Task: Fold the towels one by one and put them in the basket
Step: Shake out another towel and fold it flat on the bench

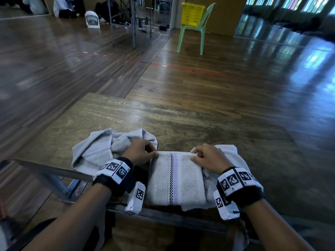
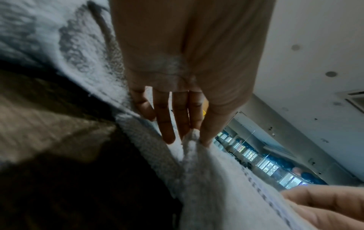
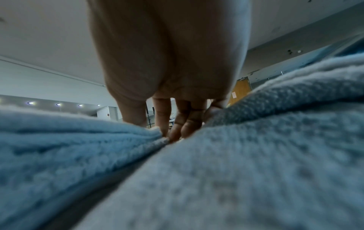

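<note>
— Step in hand? Folding, by the look. Striped towel [image 1: 176, 180] flat at the near edge of the bench [image 1: 181, 120], already doubled into a narrow block, stripe running away from the body.

— Grips? Left hand [image 1: 140, 152] pinching the far left corner of that towel, thumb against forefinger, other fingers loose; plain in the left wrist view, a tuft of cloth caught at the tips. Right hand [image 1: 208, 157] bent over the far right corner, fingertips on the top edge, seemingly nipping the layer there.

— Anything under it? More white cloth [image 1: 226, 151] poking out on the right and along the near edge; same towel or another, hard to say. Grey towel [image 1: 101, 147] crumpled just to the left, touching the left wrist, not folded yet.

— Basket? Yellow basket [image 1: 193, 14] on a green chair [image 1: 192, 33] across the floor, well apart from the bench. No towels visible inside from here.

— Next move? Probably one more fold: both far corners lifted together, drawn toward the body, laid square on the near edge. Even tension needed, or the layers skew. Then a carry to the basket, and the grey towel after.

— Progress? Early to middling; one towel nearly done, at least one untouched.
</note>
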`<state>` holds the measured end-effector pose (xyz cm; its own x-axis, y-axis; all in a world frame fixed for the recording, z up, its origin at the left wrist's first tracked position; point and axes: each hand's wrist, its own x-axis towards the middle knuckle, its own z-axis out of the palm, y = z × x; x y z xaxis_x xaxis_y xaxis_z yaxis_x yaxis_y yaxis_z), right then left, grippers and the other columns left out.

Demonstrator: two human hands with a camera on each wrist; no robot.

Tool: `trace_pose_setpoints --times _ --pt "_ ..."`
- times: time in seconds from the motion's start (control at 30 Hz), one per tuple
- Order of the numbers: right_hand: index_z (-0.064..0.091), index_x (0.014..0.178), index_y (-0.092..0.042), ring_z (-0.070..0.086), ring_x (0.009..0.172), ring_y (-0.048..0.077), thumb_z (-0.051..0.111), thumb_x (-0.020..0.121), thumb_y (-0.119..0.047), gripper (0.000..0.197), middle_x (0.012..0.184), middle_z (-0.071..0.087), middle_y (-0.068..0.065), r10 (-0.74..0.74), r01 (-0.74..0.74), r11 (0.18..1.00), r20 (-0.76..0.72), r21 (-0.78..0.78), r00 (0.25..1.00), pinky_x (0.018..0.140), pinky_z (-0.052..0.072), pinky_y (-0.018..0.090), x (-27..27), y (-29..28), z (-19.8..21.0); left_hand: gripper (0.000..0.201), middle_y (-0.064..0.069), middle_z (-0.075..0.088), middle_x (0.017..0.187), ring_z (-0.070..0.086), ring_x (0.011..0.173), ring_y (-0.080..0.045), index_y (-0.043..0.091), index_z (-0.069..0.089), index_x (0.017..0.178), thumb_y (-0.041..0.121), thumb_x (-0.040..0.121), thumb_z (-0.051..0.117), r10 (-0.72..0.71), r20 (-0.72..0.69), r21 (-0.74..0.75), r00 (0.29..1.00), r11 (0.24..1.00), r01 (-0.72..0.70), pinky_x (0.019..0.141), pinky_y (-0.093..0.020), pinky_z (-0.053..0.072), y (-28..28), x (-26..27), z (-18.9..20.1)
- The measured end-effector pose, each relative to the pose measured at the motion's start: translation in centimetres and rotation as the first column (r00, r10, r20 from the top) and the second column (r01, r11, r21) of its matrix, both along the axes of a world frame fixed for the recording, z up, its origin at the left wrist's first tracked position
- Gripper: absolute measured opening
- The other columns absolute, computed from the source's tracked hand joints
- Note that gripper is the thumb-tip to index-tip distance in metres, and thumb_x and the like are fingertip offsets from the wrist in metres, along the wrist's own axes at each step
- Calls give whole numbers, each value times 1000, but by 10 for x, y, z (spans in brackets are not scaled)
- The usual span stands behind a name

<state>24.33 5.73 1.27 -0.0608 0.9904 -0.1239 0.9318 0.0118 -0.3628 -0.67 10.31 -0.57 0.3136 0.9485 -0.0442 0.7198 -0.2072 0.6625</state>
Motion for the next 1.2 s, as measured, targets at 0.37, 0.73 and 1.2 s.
trace_pose_setpoints --times 0.37,0.73,1.2 --pt "52 88 -13 48 66 17 56 86 -23 11 70 51 0 -120 116 993 -229 -31 966 60 35 30 1 -2 10 19 7 54 66 49 63 -6 13 57 76 28 87 62 44 116 -4 992 999 -44 58 -22 35 1 14 -5" --pt "59 82 -16 57 79 15 73 78 -20 16 84 59 -1 -181 187 982 -181 16 967 63 40 23 1 -1 8 15 12 63 106 53 106 -11 31 65 99 28 86 58 -121 -168 318 978 933 169 90 -35 32 -5 28 -12" --pt "55 78 -15 61 73 16 62 86 -12 11 74 64 0 -24 56 989 -226 136 974 69 49 32 4 -6 7 4 10 59 99 53 98 -13 24 53 92 24 89 51 -145 -253 209 956 957 201 86 -34 22 4 43 -11"
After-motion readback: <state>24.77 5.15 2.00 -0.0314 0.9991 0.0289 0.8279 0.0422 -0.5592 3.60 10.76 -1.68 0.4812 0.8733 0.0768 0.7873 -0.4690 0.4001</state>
